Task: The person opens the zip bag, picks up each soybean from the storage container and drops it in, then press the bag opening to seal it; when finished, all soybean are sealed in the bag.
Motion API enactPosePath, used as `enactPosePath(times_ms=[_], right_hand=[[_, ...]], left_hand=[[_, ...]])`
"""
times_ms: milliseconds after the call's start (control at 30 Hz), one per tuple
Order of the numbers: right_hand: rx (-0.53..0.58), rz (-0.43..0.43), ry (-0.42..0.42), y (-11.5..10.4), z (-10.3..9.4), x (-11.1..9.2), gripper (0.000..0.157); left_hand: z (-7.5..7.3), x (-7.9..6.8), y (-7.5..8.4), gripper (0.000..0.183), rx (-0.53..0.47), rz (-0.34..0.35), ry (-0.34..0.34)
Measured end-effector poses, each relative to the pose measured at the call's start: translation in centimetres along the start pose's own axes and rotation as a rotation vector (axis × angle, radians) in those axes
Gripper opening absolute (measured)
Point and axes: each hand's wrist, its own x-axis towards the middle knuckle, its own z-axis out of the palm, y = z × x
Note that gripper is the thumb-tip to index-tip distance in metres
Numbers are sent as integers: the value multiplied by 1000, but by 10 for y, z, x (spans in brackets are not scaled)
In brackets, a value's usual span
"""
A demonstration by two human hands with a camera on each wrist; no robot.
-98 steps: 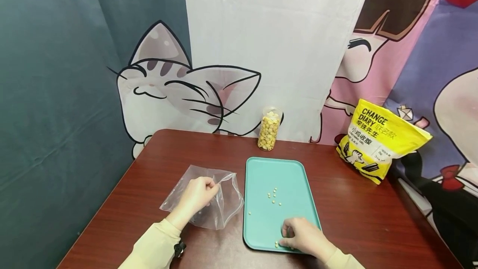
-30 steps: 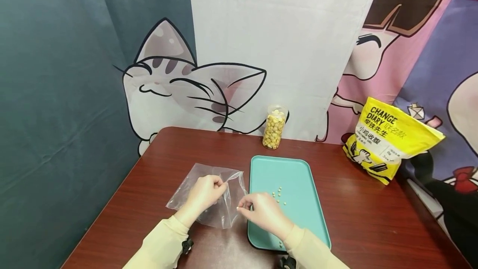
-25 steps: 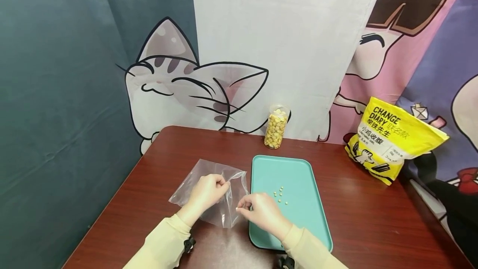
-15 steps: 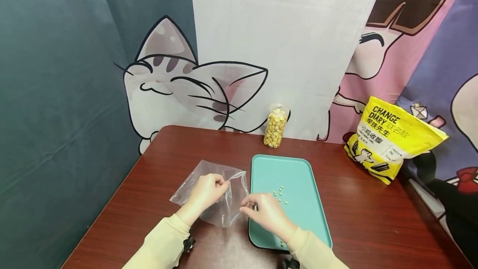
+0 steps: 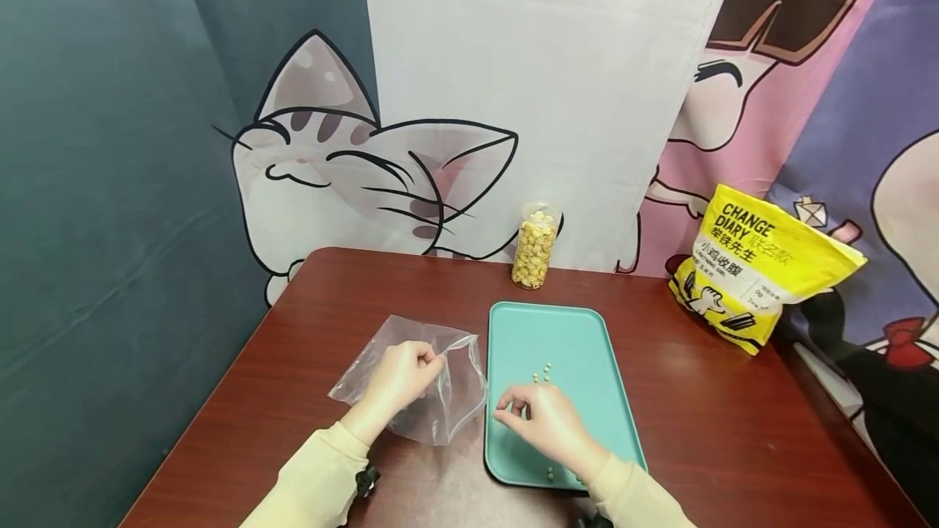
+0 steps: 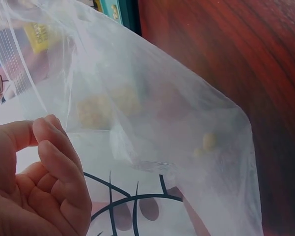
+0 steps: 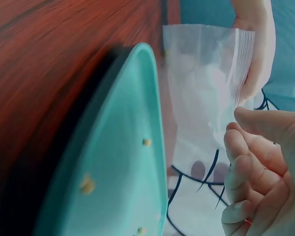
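Note:
My left hand (image 5: pixel 406 371) pinches the mouth edge of a clear zip-lock bag (image 5: pixel 443 410) and holds it upright over the table. Through its plastic, small yellowish kernels (image 6: pixel 209 141) show low in the bag in the left wrist view. To the right of the bag's mouth, my right hand (image 5: pixel 546 422) hovers over the left side of a teal tray (image 5: pixel 565 331). Its fingers are loosely curled, and nothing shows between thumb and fingertips in the right wrist view. Several pale yellow kernels (image 5: pixel 546 367) lie scattered mid-tray, and a few more (image 5: pixel 550 473) sit by its near edge, partly behind the right wrist.
A clear jar of popcorn (image 5: pixel 534 251) stands behind the tray near the table's back edge. At the back right is a yellow snack pouch (image 5: pixel 756 267). The dark red wooden table (image 5: pixel 704 430) ends against a printed cartoon curtain (image 5: pixel 572 88).
From the tray's near edge my right hand went left to the bag's mouth with a small pale piece at its fingertips. It has since drawn back right, fingertips bare. The left hand keeps its pinch.

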Motion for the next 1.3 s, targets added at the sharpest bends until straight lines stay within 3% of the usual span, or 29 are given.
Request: enactPosePath(times_ms=[233, 633, 833, 1300], right_hand=[[29, 41, -65, 16, -8, -15, 9], [72, 63, -297, 45, -23, -43, 12], [37, 40, -320, 47, -24, -52, 15], [71, 46, -374, 42, -24, -56, 13]], left_hand=[[-1, -1, -1, 29, 1, -1, 1], [-2, -2, -1, 29, 7, -6, 6], [-2, -2, -1, 29, 15, 3, 5], [0, -4, 0, 30, 21, 12, 12]])
